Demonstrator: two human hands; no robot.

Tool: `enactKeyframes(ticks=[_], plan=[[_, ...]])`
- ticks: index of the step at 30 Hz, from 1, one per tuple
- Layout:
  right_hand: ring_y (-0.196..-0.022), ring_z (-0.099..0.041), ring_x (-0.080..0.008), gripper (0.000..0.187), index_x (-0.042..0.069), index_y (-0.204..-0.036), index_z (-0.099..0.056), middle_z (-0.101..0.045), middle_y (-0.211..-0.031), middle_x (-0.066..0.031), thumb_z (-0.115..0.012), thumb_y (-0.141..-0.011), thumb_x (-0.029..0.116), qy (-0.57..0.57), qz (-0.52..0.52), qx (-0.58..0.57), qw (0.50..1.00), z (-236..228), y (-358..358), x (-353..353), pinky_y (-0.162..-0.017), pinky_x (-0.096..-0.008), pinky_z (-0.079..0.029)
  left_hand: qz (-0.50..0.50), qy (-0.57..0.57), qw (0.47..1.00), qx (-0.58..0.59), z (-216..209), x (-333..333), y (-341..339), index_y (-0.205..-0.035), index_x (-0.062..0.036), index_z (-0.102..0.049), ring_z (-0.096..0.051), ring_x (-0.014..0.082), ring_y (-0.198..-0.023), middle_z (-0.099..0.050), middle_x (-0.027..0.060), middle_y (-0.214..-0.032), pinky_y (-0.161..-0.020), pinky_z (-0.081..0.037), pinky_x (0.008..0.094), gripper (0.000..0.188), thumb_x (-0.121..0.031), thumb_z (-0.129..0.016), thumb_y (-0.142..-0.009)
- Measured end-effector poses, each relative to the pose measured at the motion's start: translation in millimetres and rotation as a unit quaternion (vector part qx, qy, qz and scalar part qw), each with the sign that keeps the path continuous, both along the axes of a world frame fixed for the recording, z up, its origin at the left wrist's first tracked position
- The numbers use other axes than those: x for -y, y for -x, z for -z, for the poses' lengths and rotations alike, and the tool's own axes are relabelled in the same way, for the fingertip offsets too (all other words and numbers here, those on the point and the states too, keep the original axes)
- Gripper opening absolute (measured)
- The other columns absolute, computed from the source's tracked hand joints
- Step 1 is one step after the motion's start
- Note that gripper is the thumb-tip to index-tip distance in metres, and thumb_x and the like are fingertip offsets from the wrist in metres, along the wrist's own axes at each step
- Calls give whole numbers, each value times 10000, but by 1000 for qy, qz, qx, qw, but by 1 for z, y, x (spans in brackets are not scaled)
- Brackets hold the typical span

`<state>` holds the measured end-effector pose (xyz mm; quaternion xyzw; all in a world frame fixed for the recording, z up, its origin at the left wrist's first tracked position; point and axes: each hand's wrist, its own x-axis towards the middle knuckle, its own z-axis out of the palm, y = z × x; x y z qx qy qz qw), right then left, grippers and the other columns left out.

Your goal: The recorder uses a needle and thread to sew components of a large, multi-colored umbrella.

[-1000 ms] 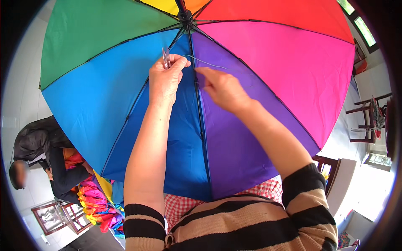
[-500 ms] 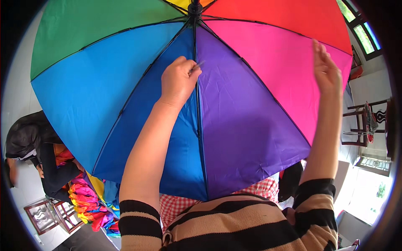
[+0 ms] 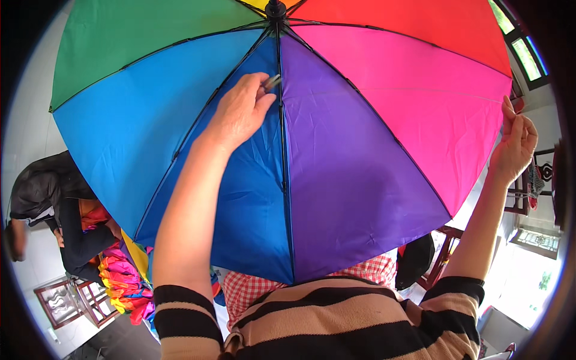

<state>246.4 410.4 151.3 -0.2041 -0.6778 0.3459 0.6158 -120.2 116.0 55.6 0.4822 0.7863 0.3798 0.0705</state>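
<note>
An open rainbow umbrella (image 3: pixel 345 174) fills the middle, its inside facing me, with dark ribs fanning out from a black hub (image 3: pixel 275 12) at the top. My left hand (image 3: pixel 240 111) is closed around a small metal tool (image 3: pixel 272 83), blurred, beside the rib between the dark blue and purple panels. At the right edge of the pink panel, my right hand (image 3: pixel 516 144) is raised with its fingertips pinched on a thin thread (image 3: pixel 420 90). That thread runs nearly level across the pink panel toward the rib near my left hand; its left end is hard to see.
At the left, another person in dark clothes (image 3: pixel 45 186) bends over beside a heap of bright multicoloured cloth (image 3: pixel 123 279). Wooden chairs stand at the lower left (image 3: pixel 63 306) and far right (image 3: pixel 546 174). Red checked cloth (image 3: pixel 252 294) lies below the umbrella's near edge.
My right hand has moved outward and down past the pink panel's edge, its fingers now pinched, and the thread shows stretched. My left hand has shifted slightly left and turned.
</note>
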Motion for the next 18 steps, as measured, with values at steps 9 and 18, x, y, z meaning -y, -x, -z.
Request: enactKeyframes(ticks=[9,18], plan=[[-1084,-628,-373,101,-4,-998,-517,-677,-999,-229,-445,-1004,65,6,7,26,1000,-14,-12,7,-984,-386,-524,108,202,926,-301,-23,-11,-7,-893,-15,-653,-601,301,-911,-638,132,-875,-801,-500,399,82,-46,-645,-818],[-945,-675,-273,93,6,-988,-530,-678,-923,-175,-476,-994,81,78,-42,109,990,2,17,83,-910,-369,-543,-84,34,995,-51,0,20,-37,-952,-6,-580,-645,363,-785,-656,199,-831,-710,-518,459,198,-147,-657,-837]])
